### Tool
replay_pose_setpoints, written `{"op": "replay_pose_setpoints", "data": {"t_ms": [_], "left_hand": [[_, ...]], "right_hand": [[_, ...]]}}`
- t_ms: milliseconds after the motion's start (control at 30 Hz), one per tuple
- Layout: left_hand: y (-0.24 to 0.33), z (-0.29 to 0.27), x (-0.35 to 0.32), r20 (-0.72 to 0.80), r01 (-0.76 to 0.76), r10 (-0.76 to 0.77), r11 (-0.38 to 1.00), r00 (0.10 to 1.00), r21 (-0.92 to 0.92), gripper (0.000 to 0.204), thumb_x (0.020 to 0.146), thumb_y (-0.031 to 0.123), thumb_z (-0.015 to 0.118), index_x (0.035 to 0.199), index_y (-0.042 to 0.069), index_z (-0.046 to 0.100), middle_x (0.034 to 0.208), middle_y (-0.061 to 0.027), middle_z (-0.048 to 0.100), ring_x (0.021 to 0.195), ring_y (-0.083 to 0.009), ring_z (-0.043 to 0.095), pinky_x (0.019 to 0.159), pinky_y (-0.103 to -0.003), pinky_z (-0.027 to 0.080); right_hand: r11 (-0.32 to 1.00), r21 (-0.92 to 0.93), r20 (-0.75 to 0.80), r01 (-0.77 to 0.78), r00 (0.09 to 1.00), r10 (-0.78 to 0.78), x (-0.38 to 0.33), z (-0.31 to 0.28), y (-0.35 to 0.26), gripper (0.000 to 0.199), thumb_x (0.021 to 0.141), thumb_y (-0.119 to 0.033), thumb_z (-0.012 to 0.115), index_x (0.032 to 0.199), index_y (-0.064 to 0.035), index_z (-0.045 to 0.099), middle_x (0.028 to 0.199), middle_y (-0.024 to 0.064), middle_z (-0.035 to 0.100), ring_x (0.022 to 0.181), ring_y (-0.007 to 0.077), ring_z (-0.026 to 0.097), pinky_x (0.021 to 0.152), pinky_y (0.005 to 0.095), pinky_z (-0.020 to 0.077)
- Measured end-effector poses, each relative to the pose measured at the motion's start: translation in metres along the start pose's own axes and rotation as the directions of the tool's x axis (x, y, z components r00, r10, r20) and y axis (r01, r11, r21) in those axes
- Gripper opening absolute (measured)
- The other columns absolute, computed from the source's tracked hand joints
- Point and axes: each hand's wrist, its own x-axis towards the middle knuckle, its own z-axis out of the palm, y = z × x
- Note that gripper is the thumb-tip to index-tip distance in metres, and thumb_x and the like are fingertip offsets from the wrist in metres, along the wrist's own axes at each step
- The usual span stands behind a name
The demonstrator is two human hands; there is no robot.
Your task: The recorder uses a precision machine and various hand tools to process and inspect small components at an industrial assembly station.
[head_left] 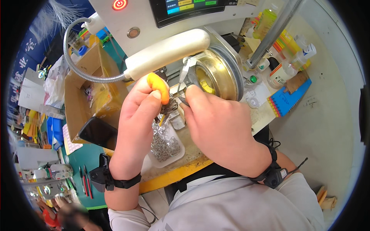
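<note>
My left hand (140,107) has an orange finger cover (158,87) on one finger. Its thumb and finger are pinched together beside a small dark metal fixture (169,107); what lies between them is hidden. My right hand (221,119) is closed round a dark, thin, pointed tool (183,101), whose tip is close to the fixture. Above the fixture, a slim metal rod (181,79) points down between my hands. Below them, a white tray (178,154) holds a heap of small silver metal pieces (163,145).
A cream lamp head (167,54) on a flexible metal arm hangs over my hands. Behind stands a machine with a screen (189,8) and a round brass-coloured bowl (219,73). A cardboard box (79,100) and a black phone (98,133) are at left; bottles (283,73) and a blue notebook (291,98) at right.
</note>
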Motion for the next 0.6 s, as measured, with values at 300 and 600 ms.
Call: {"op": "replay_pose_setpoints", "data": {"t_ms": [300, 600], "left_hand": [[0.019, -0.038, 0.003, 0.011, -0.312, 0.335, 0.89, 0.942, -0.333, 0.023, 0.107, 0.019, 0.055, 0.127, 0.007, 0.059, 0.111, -0.0015, 0.062, 0.065, -0.0051, 0.038, 0.07, -0.024, 0.034], [0.068, -0.107, -0.007, -0.355, -0.406, 0.39, 0.913, 0.85, 0.031, 0.015, 0.113, 0.016, 0.051, 0.122, 0.007, 0.058, 0.112, -0.0016, 0.06, 0.065, -0.0063, 0.038, 0.069, -0.025, 0.036]], "right_hand": [[0.852, 0.342, -0.234, 0.397, 0.914, -0.332, -0.051, 0.023, 0.067, 0.031, 0.081, -0.015, 0.09, 0.1, -0.0076, 0.066, 0.07, 0.0063, 0.064, 0.055, 0.0251, 0.064, 0.049, 0.0367, 0.0468], [0.917, 0.395, -0.209, 0.055, 0.977, 0.032, -0.08, 0.045, 0.148, 0.023, 0.082, -0.011, 0.086, 0.095, -0.0039, 0.069, 0.074, 0.0108, 0.07, 0.061, 0.0293, 0.071, 0.057, 0.0397, 0.0538]]}}
